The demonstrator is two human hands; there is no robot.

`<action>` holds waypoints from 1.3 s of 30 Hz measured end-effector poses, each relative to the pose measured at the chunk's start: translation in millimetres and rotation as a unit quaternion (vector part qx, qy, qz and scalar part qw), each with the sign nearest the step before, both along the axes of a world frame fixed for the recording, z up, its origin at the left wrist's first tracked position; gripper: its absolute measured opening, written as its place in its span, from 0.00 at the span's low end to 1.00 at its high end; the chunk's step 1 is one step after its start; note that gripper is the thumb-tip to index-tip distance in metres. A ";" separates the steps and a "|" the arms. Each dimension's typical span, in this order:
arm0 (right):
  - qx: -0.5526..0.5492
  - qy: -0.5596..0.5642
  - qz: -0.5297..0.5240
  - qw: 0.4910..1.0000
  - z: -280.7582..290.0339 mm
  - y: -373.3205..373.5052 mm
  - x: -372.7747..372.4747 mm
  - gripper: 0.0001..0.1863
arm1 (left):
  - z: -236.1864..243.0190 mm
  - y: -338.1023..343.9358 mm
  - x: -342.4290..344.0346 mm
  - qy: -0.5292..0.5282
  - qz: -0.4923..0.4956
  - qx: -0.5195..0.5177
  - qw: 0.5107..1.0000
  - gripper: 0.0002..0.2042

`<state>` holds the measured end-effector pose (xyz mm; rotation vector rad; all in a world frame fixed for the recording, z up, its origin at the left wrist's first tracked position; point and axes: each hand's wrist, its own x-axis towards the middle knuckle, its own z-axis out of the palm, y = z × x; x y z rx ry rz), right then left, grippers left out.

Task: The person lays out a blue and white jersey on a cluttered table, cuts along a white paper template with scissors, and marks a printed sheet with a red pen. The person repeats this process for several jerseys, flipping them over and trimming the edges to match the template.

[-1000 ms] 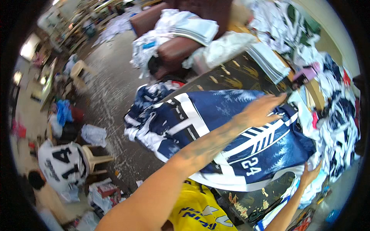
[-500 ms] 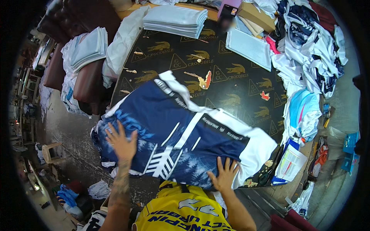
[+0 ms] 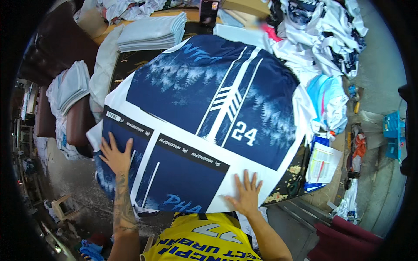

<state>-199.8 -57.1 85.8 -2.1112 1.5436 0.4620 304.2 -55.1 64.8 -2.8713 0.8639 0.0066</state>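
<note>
A large printed fabric sheet (image 3: 183, 102), navy with white stripes, pale tree shapes and white margins, lies spread over the black tabletop (image 3: 123, 64). Its far part bulges up in a rounded shape, and its near edge hangs at the table's front. My left hand (image 3: 116, 154) rests flat on the near left of the sheet, fingers spread, over a navy panel with a black lettered band. On the white margin at the near right lies my right hand (image 3: 245, 192), palm down with fingers apart. Neither hand grips the fabric.
Folded pale grey cloths (image 3: 150, 32) are stacked at the far left, beside a dark phone (image 3: 209, 12). White and navy fabric (image 3: 324, 43) is heaped at the far right. Papers on a blue folder (image 3: 322, 163) lie at the right edge. A brown leather chair (image 3: 61, 43) stands left.
The sheet has gone from a folded-over, bunched state to spread far across the table, showing more printed panels. Both hands still lie flat near its front. The view has shifted right.
</note>
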 end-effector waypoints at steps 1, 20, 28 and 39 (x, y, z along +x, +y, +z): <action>-0.076 -0.003 0.027 0.997 -6.5 -2.8 -0.6 0.56 | -2.1 -7.6 -3.9 -0.024 -0.021 -0.031 0.999 0.51; 0.031 -0.093 0.026 0.995 36.6 38.8 -73.4 0.38 | -47.7 165.5 9.3 0.005 -0.102 -0.159 0.982 0.44; -0.267 -0.230 -0.023 0.936 46.8 8.5 -156.2 0.28 | -45.1 80.0 -181.9 0.091 0.062 -0.337 0.935 0.40; -0.196 -0.113 -0.401 0.888 44.5 -81.3 -412.7 0.22 | 38.5 -52.3 -615.9 0.364 -0.638 -0.200 0.648 0.42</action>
